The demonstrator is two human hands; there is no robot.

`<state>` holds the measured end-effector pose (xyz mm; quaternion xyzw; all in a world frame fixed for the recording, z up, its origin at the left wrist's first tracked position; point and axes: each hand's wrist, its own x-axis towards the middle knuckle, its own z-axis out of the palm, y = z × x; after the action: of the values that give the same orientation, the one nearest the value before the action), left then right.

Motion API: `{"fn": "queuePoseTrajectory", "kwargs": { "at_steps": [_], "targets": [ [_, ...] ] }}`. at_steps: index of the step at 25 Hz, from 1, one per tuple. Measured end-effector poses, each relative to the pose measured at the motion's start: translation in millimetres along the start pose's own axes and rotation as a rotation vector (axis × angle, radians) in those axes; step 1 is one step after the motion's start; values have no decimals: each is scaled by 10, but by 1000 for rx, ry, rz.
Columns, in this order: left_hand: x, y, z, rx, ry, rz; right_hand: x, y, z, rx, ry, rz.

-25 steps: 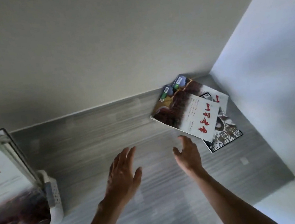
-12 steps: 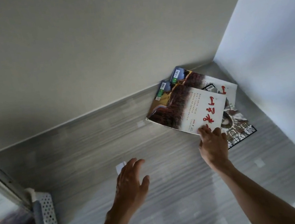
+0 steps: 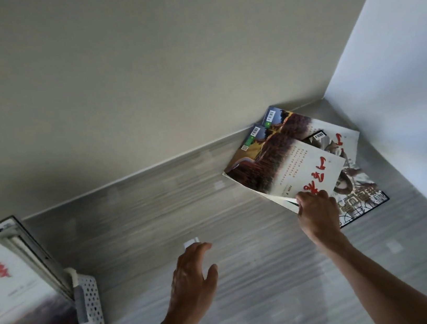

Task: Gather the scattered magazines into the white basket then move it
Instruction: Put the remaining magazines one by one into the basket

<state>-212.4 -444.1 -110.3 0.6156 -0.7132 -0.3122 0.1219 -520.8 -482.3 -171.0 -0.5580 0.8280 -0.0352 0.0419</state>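
- Already, well to the left of the magazine pile, the white basket [image 3: 92, 310] stands on the grey floor [image 3: 144, 226] with several magazines [image 3: 11, 294] upright in it; they lean and stick up above the rim, so I judge that another one pushed in carelessly could tip them or catch on the perforated wall.
- Between the basket and the pile, nearer the pile, the left hand [image 3: 193, 277] hovers over the floor with fingers loosely spread, holding nothing. A small white scrap [image 3: 191, 242] lies just past its fingertips. If this hand does not come in to support the lifted cover, the thin paper may sag or fold.
- At the pile's near corner, the right hand [image 3: 315, 213] pinches the corner of the top magazine [image 3: 290, 170], and its cover has parted from the pages below. The risk, as I judge it, is that only the cover comes up and creases or tears, or that the glossy paper slips from so small a grip.
- Beneath the top one, in the corner of the two walls, lie more magazines [image 3: 359, 190], fanned and overlapping. Dragging the top one could pull these askew or push them against the right wall [image 3: 405, 107].
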Motion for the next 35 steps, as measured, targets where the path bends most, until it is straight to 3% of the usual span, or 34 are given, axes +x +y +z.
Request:
{"fn": "queuePoseTrajectory", "kwargs": {
  "at_steps": [4, 7, 9, 10, 13, 16, 19, 21, 23, 25, 27, 28, 30, 32, 35],
  "targets": [
    [-130, -119, 3, -30, 40, -37, -214, -161, -68, 137, -29, -164],
    [-179, -145, -81, -74, 234, 74, -874, -431, -107, 373, -279, -444],
    [-182, -204, -143, -70, 337, 125, -1411, -435, -33, 306, -404, -672],
    [-199, -239, -162, -75, 330, 116, -1653, -387, 24, 256, -384, -726],
    [-235, -311, -69, -117, 114, 54, -2116, -215, 70, 204, -257, -578],
    [-244, -394, 218, 256, -180, -33, -2260, -297, 27, 177, -193, -367],
    [-241, -509, 342, 369, -172, -221, -2385, -526, 52, 194, -292, -220],
    [-210, -548, 308, 265, -124, -319, -2443, -608, 86, 238, -249, -180],
    [-226, -523, 231, 16, -161, -368, -2443, -643, 98, 450, -158, -118],
    [-363, -406, 201, -202, -157, -263, -2332, -634, 36, 817, -139, 219],
    [-510, -257, 104, -392, -72, -140, -2141, -646, -45, 1022, -133, 570],
    [-550, -207, 13, -520, -46, -80, -2032, -668, -97, 1092, -128, 646],
    [-609, -217, -265, -716, 28, -12, -1850, -790, -256, 1172, -237, 611],
    [-701, -374, -619, -738, 228, -10, -1750, -1043, -469, 1198, -376, 398],
    [-897, -676, -1228, -709, 521, -42, -1693, -1640, -873, 1275, -412, 76]
  ]
}}
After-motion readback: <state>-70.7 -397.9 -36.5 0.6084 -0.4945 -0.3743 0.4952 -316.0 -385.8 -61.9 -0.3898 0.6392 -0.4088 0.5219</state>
